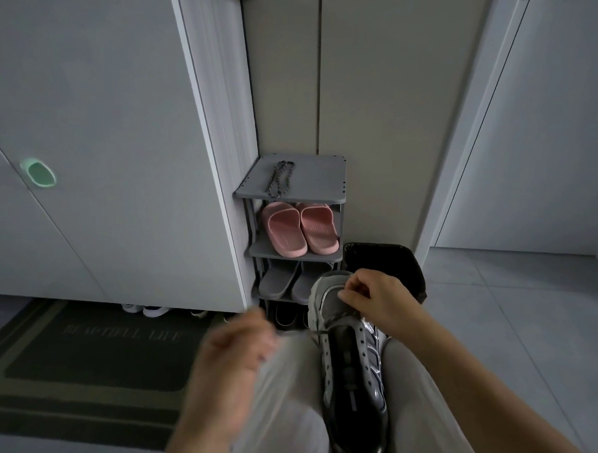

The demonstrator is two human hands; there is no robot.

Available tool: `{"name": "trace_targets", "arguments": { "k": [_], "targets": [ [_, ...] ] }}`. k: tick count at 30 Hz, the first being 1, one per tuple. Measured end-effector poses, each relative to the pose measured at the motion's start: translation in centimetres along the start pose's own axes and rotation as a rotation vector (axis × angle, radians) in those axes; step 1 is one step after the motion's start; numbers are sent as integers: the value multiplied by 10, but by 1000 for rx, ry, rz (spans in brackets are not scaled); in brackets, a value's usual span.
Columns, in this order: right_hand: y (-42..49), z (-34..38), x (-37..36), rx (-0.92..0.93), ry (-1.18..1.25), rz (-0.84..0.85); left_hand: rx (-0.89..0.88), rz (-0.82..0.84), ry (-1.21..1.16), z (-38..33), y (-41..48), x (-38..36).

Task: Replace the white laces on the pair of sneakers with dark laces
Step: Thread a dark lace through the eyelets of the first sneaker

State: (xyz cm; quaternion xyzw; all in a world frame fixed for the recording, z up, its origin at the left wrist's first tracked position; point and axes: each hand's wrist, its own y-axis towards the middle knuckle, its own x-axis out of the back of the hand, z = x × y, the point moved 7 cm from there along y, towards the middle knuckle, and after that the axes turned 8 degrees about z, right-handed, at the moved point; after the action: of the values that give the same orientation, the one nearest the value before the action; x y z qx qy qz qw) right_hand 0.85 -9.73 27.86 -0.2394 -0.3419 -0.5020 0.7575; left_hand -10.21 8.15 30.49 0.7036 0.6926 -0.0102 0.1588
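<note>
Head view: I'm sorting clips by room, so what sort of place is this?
Most likely a home entryway: a small shoe rack holding pink slippers, a doormat on the floor, and more shoes tucked under the tall cabinet.

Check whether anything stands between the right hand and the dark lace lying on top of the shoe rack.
Nothing visible does. The dark lace lies alone on the open top of the shoe rack, beyond the right hand, which pinches at the toe end of the sneaker. Only air separates them.
</note>
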Motion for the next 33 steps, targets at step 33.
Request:
{"name": "trace_targets", "arguments": {
  "k": [33],
  "targets": [
    [-1, 17, -9, 208, -26, 213, 345, 261, 901, 60, 20, 11]
  ]
}}
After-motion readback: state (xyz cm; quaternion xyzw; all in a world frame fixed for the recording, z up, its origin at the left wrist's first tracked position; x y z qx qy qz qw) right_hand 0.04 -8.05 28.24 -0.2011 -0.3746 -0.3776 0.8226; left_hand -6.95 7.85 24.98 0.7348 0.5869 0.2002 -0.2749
